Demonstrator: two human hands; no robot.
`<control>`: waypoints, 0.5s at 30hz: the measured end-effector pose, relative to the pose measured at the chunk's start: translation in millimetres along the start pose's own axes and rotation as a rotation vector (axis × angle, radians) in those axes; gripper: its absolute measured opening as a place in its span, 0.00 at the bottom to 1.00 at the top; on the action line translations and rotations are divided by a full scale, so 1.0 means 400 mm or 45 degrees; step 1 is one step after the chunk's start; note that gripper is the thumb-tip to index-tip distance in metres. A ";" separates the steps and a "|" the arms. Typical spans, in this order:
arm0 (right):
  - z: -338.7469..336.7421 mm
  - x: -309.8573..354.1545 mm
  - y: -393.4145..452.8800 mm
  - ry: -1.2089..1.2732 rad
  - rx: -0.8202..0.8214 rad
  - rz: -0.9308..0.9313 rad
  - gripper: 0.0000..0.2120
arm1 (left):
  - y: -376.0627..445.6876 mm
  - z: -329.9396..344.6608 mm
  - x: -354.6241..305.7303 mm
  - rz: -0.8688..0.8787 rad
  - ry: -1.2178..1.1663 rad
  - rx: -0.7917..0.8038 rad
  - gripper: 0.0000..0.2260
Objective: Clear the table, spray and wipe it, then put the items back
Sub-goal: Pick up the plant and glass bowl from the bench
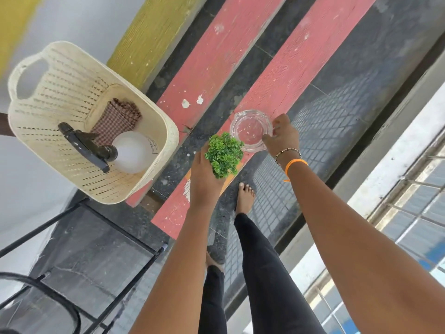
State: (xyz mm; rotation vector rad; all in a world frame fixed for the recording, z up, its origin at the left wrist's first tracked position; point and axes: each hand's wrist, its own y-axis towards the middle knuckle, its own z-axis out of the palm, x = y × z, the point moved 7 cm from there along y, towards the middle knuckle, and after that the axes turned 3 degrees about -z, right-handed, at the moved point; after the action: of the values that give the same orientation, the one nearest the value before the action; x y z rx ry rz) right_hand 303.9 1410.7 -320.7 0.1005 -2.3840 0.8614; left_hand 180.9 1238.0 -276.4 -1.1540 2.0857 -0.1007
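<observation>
Clear glass ashtray [250, 133] sits over the pink slatted surface [284, 75], right hand [283, 137] fingers pinching its rim. Left hand [204, 174] holds a bushy little green plant [224, 154] just beside it.

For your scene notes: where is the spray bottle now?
Head view, left side: the spray bottle lies inside the cream basket, beside a checked cloth.

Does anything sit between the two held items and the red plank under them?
Nothing visible does. The left hand holds the small green plant and the right hand grips the glass dish directly over the red plank, whose surface there is bare. The basket stands off to the left.
</observation>
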 end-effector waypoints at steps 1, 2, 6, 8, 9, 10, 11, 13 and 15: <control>0.004 -0.006 -0.009 0.028 -0.004 0.021 0.16 | -0.001 0.001 -0.002 0.009 0.016 -0.010 0.32; 0.007 -0.010 -0.017 0.049 -0.006 0.037 0.16 | -0.001 0.001 -0.004 0.018 0.028 -0.021 0.29; 0.023 -0.026 -0.043 0.128 -0.031 0.072 0.15 | 0.012 -0.007 0.004 0.030 0.056 -0.019 0.18; 0.025 -0.036 -0.052 0.179 -0.048 0.097 0.13 | 0.016 -0.012 0.007 0.048 0.051 0.015 0.17; 0.024 -0.040 -0.060 0.200 -0.058 0.100 0.12 | 0.013 -0.017 0.009 0.048 0.045 0.026 0.18; 0.022 -0.041 -0.072 0.215 -0.072 0.099 0.12 | 0.006 -0.024 0.012 0.039 0.031 0.032 0.19; 0.019 -0.041 -0.087 0.227 -0.089 0.093 0.12 | -0.004 -0.033 0.016 0.026 0.002 0.034 0.20; 0.011 -0.038 -0.131 0.231 -0.117 0.073 0.10 | -0.041 -0.055 0.027 -0.016 -0.084 0.022 0.22; 0.002 -0.024 -0.187 0.225 -0.136 0.043 0.10 | -0.088 -0.092 0.040 -0.069 -0.178 -0.025 0.25</control>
State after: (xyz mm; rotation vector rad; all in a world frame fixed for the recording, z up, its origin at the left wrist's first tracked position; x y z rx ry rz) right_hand 331.1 1350.1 -284.6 -0.0564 -2.2656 0.7257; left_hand 177.1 1195.2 -244.9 -1.1955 1.9377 -0.0243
